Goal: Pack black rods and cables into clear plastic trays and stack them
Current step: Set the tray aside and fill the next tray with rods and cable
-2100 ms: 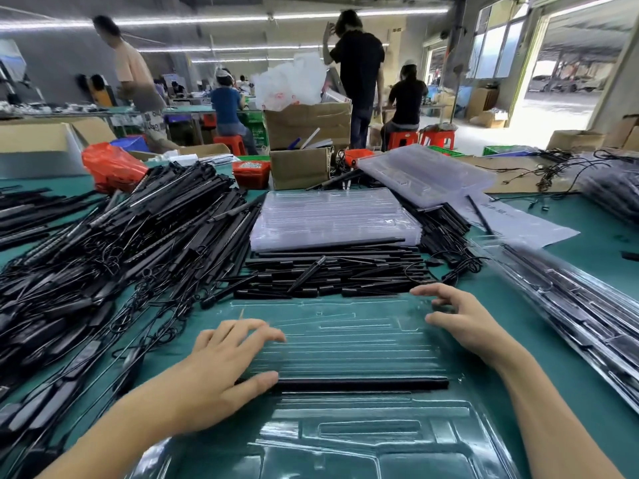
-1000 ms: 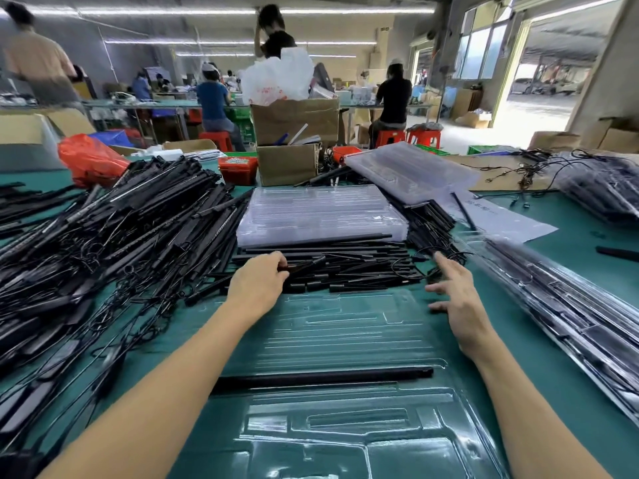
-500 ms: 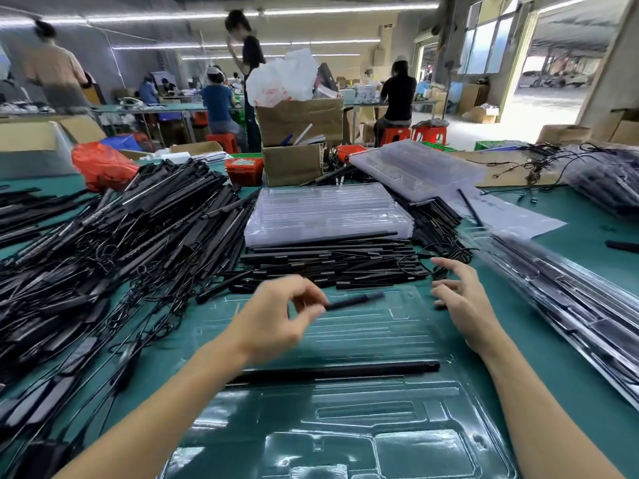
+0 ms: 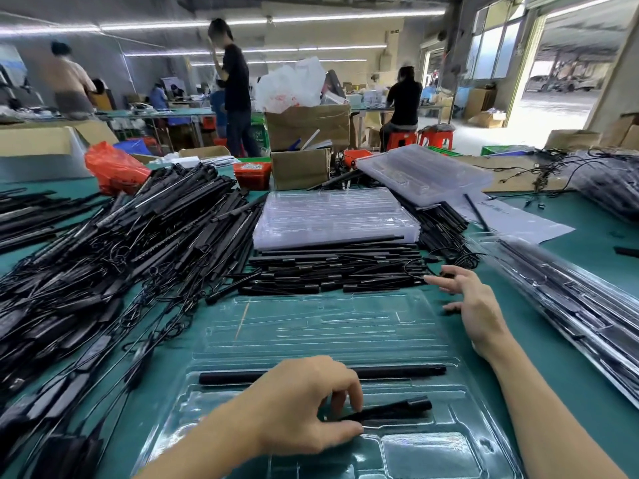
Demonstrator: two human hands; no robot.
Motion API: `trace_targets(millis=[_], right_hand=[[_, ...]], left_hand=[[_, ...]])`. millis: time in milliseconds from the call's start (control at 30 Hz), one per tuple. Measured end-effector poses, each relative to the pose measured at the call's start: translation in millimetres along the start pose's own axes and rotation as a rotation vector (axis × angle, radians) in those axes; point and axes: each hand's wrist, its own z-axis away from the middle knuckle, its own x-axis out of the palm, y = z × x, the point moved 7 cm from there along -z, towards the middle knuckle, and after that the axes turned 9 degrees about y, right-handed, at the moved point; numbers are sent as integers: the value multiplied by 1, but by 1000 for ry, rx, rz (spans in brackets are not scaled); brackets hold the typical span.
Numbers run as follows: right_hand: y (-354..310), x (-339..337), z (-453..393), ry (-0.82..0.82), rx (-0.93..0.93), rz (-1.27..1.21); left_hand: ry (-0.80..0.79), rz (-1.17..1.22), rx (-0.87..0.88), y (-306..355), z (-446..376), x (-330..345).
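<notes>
1. Hard-to-see stuff first: the clear tray [image 4: 345,326] right in front is see-through, so its molded slots mostly read as glare lines over the green bench [image 4: 570,382]. Its near edge is cut off by the bottom of the shot.
2. The left hand [image 4: 304,406] covers the left end of the short black rod [image 4: 390,409], so I can't tell how long that piece really is. Only the right end pokes out.
3. The pile of rods and cables [image 4: 114,257] on the left is a tangle and runs off the frame, so there's no picking out single pieces.
4. The packed trays [image 4: 581,305] on the right are blurry and also cut off at the edge.
5. Left hand pose: palm down over the near part of the tray, fingers curled, pinching the short rod between thumb and fingertips. The rod is tilted, right end a bit higher, low over the tray's near section.
6. Right hand [image 4: 473,305]: fingers loosely spread, holding nothing, by the tray's far right corner, fingertips near the row of loose rods [image 4: 332,267]. Can't tell if it touches the tray edge.
7. One long black rod [image 4: 397,371] already lies across the tray in a slot, just past the left hand.
8. A stack of empty clear trays [image 4: 332,216] sits behind the loose rods.
</notes>
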Motion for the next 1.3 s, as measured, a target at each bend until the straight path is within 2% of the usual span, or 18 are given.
trace_targets(millis=[167, 333, 733, 833, 933, 1033, 1100, 1167, 1233, 1300], right_hand=[[-1, -2, -4, 23, -25, -5], [2, -4, -6, -12, 40, -171], [0, -2, -4, -86, 8, -119], [-1, -2, -3, -89, 6, -120], [-2, -2, -2, -95, -4, -105], [-2, 0, -1, -104, -16, -81], [-2, 1, 1, -102, -21, -67], [-2, 1, 0, -96, -23, -58], [-3, 0, -1, -92, -25, -51], [-3, 0, 0, -90, -28, -45]], left_hand=[[-16, -76, 25, 1, -1, 10], [-12, -192, 63, -1, -5, 14], [-38, -197, 68, 4, 0, 8], [52, -247, -65, -19, -3, -23], [324, -323, -293, -74, -9, -78], [600, -278, -561, -149, -1, -132], [575, -259, -744, -196, 7, -144], [395, -356, -873, -228, 11, -136], [288, -499, -898, -240, 10, -128], [305, -554, -897, -244, 6, -127]])
